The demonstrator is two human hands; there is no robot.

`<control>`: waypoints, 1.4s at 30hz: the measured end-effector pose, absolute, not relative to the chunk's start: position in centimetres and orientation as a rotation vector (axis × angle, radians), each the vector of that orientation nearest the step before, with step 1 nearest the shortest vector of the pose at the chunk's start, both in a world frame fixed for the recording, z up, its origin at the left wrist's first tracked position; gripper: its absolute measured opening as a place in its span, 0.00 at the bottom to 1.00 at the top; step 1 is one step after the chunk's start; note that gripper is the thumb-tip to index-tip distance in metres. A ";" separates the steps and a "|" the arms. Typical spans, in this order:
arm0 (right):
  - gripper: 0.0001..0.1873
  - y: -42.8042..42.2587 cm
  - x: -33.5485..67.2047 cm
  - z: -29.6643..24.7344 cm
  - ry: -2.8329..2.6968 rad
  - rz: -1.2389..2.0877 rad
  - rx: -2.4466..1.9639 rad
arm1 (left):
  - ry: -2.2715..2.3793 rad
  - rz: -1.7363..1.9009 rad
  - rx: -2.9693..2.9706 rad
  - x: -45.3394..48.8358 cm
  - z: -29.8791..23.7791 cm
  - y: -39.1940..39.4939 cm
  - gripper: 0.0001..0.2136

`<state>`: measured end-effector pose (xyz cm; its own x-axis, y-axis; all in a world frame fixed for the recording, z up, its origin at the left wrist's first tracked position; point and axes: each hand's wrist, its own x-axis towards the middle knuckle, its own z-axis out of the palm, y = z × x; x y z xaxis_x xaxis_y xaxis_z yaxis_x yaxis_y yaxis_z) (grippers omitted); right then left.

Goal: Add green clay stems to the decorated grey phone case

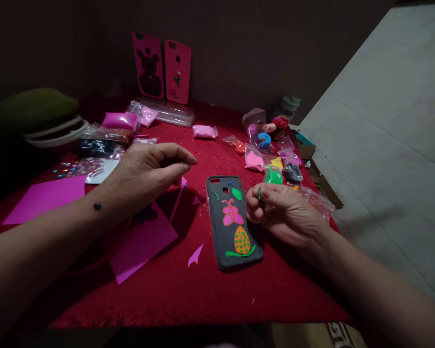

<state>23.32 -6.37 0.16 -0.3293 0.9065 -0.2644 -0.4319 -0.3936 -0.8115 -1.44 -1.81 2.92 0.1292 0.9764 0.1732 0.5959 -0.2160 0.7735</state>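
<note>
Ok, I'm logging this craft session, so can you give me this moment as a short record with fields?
surface: red cloth
right hand: pinches green clay strip, beside phone case
left hand: fingers curled above pink paper; grip unclear
phone case: dark grey, lying flat, pink butterfly and orange oval on it
right side: clay bags
back: two pink cases, upright

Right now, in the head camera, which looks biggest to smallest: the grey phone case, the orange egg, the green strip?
Biggest, the phone case; then the egg on it; smallest, the green strip pinched in the right hand.
</note>
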 end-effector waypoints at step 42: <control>0.09 -4.9 19.8 2.2 -1.594 1.053 -1.611 | 1.373 0.984 1.935 -1.8 2.3 -1.8 0.10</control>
